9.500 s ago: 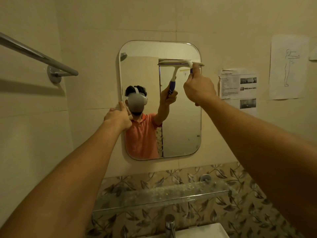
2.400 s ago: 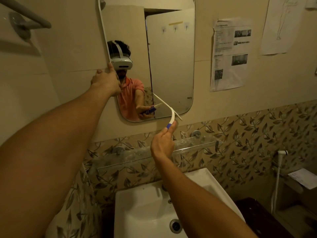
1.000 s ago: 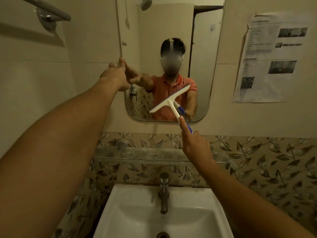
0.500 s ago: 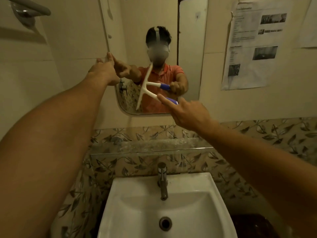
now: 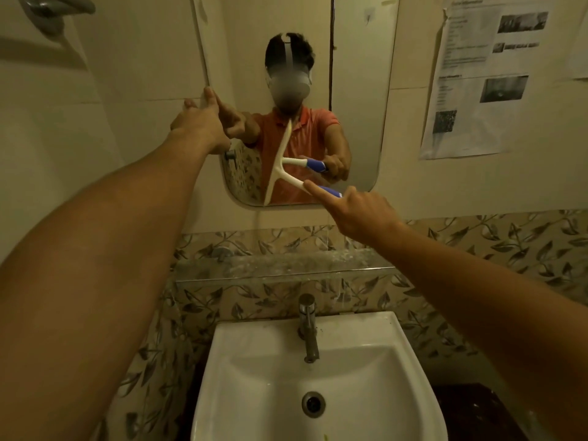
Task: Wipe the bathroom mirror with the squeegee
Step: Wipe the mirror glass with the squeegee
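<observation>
The rounded wall mirror (image 5: 356, 90) hangs above the sink and reflects a person in an orange shirt. My right hand (image 5: 359, 211) grips the blue handle of a white squeegee (image 5: 280, 163), index finger stretched along its neck. Its blade stands nearly upright against the lower middle of the glass, reaching down to the mirror's bottom edge. My left hand (image 5: 199, 122) holds the mirror's left edge, thumb up on the rim.
A glass shelf (image 5: 283, 265) runs under the mirror over leaf-patterned tiles. Below it a white basin (image 5: 248, 351) with a chrome tap (image 5: 308, 326). Printed papers (image 5: 477, 74) are taped to the right wall; a towel rail (image 5: 54, 7) sits top left.
The squeegee blade has turned from slanted to nearly upright on the lower glass and slid a little right. My left hand stays on the mirror's left edge.
</observation>
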